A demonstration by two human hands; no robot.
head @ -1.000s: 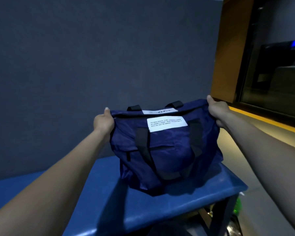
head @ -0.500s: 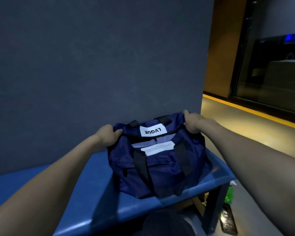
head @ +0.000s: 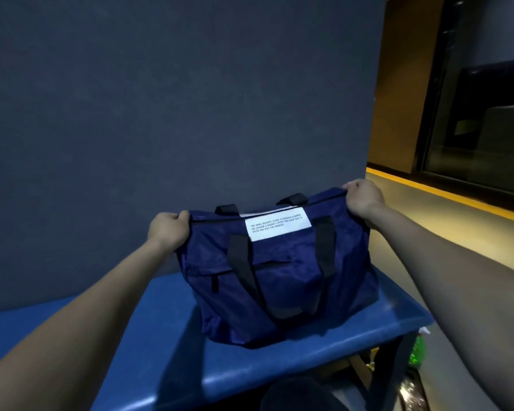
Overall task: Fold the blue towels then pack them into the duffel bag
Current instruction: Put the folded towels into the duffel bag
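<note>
The duffel bag (head: 276,271) is being held upright on the blue table (head: 166,351) at the frame's centre. Its long axis is running left to right between the hands: the left hand (head: 168,228) and the right hand (head: 362,197) are each gripping one top end, equally near.

The duffel bag (head: 279,277) fills the right end of my blue bench (head: 166,336); bare seat lies open to its left. The dark wall (head: 161,99) stands close behind. My left hand (head: 168,229) and right hand (head: 362,197) grip its top corners.
</note>
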